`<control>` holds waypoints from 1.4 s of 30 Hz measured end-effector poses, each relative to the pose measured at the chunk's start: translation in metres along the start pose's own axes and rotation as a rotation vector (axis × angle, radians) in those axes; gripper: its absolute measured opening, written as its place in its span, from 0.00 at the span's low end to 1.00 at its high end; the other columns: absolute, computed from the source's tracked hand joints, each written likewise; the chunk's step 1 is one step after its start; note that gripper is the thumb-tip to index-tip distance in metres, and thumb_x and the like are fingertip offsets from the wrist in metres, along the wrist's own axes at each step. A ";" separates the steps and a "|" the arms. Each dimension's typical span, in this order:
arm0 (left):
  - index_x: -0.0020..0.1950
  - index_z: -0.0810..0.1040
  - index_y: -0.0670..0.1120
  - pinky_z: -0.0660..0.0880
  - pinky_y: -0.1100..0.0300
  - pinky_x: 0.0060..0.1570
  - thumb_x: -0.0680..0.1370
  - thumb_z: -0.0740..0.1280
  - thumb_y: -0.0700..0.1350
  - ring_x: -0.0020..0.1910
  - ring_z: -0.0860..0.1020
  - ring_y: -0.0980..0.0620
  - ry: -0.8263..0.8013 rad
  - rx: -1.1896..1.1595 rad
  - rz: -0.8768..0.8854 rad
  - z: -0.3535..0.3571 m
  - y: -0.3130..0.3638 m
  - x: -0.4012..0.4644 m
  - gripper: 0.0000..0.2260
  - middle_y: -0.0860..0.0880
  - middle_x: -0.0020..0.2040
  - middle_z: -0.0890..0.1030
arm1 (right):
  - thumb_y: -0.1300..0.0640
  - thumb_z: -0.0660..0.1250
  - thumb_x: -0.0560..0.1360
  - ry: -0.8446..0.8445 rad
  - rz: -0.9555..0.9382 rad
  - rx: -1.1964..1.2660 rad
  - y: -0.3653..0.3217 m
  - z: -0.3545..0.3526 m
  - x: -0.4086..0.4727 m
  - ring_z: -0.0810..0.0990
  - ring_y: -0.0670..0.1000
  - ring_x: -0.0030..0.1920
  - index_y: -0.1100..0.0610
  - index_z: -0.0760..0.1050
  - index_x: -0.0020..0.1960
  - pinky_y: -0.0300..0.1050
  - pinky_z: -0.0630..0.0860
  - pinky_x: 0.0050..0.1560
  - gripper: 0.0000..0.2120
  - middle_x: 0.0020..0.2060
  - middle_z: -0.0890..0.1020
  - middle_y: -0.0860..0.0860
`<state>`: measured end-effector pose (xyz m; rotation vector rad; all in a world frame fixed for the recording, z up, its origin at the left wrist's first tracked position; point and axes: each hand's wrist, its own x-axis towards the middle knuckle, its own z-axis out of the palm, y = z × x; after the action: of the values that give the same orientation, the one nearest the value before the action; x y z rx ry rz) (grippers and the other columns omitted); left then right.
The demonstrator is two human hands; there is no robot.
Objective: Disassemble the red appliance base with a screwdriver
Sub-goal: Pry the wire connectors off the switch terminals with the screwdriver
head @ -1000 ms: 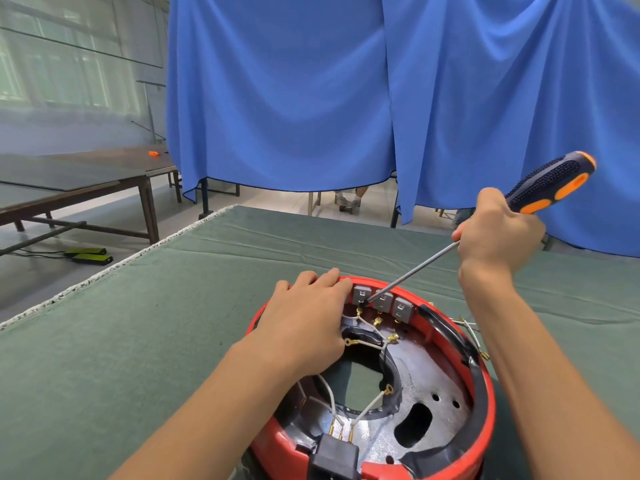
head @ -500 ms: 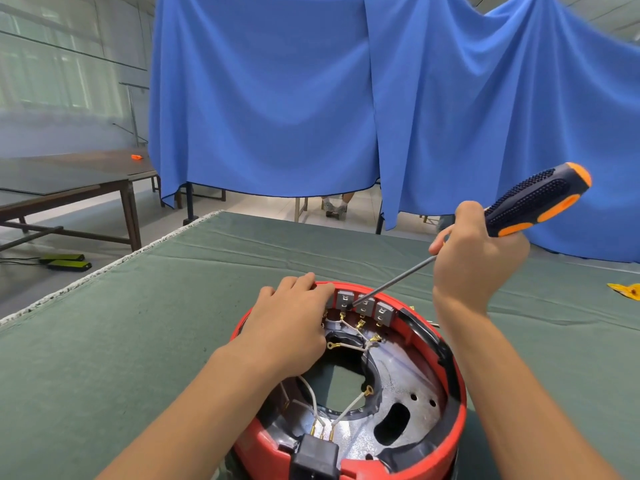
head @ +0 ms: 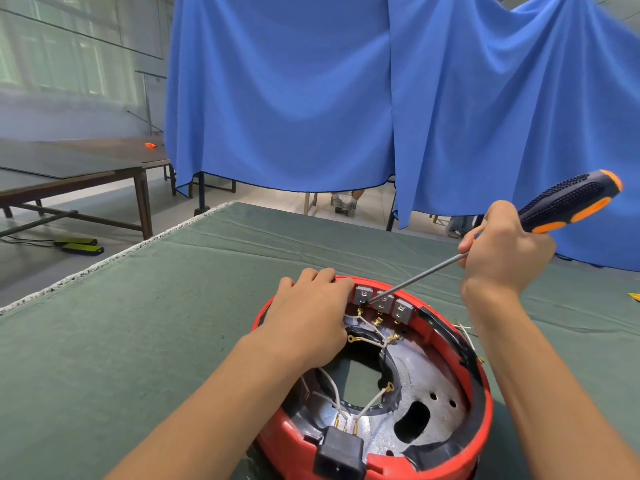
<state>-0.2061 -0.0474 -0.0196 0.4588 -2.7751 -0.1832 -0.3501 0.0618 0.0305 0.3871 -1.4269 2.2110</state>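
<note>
The red appliance base (head: 485, 393) lies upside down on the green-covered table (head: 138, 341), showing a metal plate, white wires with brass terminals and a black plug socket (head: 341, 452) at its near side. My left hand (head: 311, 320) rests on the base's far left rim, fingers over the edge. My right hand (head: 505, 254) grips a black-and-orange screwdriver (head: 568, 202). Its thin shaft slants down to the left, and the tip sits at the leftmost of three grey terminal blocks (head: 381, 303) on the far inner wall.
Blue cloth (head: 346, 98) hangs behind the table. A few loose wires (head: 464, 329) lie on the table just right of the base. A small yellow thing (head: 633, 296) shows at the right edge. Dark wooden tables (head: 86, 168) stand at the left, across the floor.
The view shifted a little. My right hand and the screwdriver stay at the same grey blocks, with the tip still on the leftmost one. My left hand stays on the rim.
</note>
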 end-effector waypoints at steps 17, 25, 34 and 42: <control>0.71 0.63 0.53 0.61 0.51 0.62 0.76 0.61 0.43 0.68 0.62 0.48 0.002 -0.017 -0.001 0.003 -0.006 0.001 0.23 0.52 0.69 0.66 | 0.60 0.62 0.68 0.033 0.212 -0.042 0.021 0.006 0.012 0.63 0.50 0.19 0.55 0.60 0.31 0.33 0.58 0.21 0.12 0.24 0.65 0.54; 0.66 0.66 0.50 0.64 0.53 0.56 0.76 0.60 0.44 0.62 0.67 0.46 0.043 0.103 -0.138 -0.004 -0.001 -0.003 0.18 0.50 0.64 0.70 | 0.59 0.61 0.64 0.018 0.108 0.129 -0.013 -0.002 0.004 0.63 0.50 0.18 0.56 0.58 0.27 0.34 0.58 0.23 0.13 0.14 0.63 0.46; 0.77 0.44 0.43 0.55 0.44 0.70 0.80 0.54 0.48 0.75 0.50 0.41 -0.167 0.182 -0.212 -0.003 0.012 -0.010 0.29 0.40 0.77 0.47 | 0.56 0.62 0.66 -0.030 0.037 0.073 -0.015 -0.007 -0.008 0.67 0.49 0.18 0.57 0.61 0.29 0.34 0.62 0.24 0.12 0.14 0.66 0.46; 0.78 0.47 0.48 0.44 0.55 0.74 0.77 0.60 0.51 0.76 0.46 0.53 -0.162 0.001 0.017 0.001 -0.016 0.009 0.33 0.50 0.78 0.47 | 0.57 0.62 0.65 -0.026 0.016 0.103 -0.015 -0.008 -0.015 0.67 0.49 0.19 0.55 0.63 0.25 0.35 0.63 0.23 0.12 0.15 0.68 0.47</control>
<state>-0.2101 -0.0650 -0.0209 0.4381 -2.9361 -0.2246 -0.3293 0.0711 0.0317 0.4425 -1.3375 2.3062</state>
